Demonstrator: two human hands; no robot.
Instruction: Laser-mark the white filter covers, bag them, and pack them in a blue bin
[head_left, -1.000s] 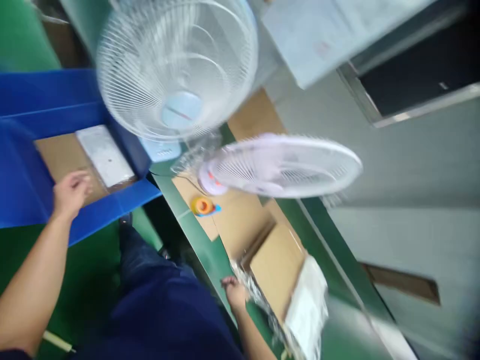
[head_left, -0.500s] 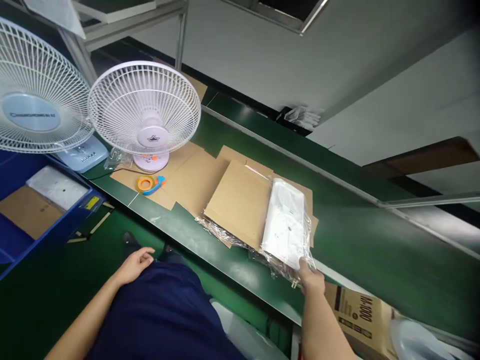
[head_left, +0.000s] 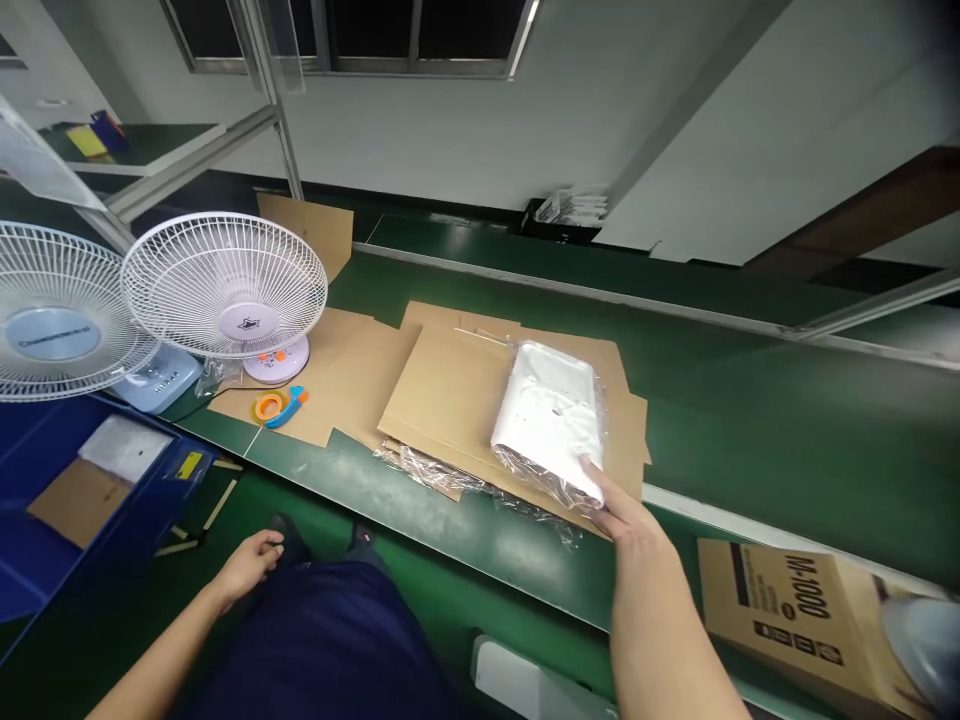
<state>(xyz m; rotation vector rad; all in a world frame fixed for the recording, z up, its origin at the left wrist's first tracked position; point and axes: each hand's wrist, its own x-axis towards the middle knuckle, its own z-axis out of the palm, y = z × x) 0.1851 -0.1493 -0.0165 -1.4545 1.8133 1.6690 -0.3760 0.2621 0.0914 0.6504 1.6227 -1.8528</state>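
Note:
My right hand (head_left: 630,515) grips the near right corner of a white rectangular plastic part (head_left: 551,410) in a clear bag, thumb on top and fingers underneath. Its near edge is tilted up above a flat brown cardboard piece (head_left: 450,390). More clear plastic wrap (head_left: 431,465) sticks out from under the cardboard's front edge. At my side, away from the bench, my left hand (head_left: 251,562) hangs with curled fingers and no visible object in them.
Two desk fans, one blue (head_left: 52,330) and one pale purple (head_left: 244,322), stand at the left. Near them lies an orange and blue tape dispenser (head_left: 281,407). A blue bin (head_left: 45,590) is at the lower left, a printed carton (head_left: 787,610) at the lower right.
My view has swung round and levelled. The bagged white part has changed its tilt, its near edge now raised in my right hand. My left hand stays low, fingers more curled.

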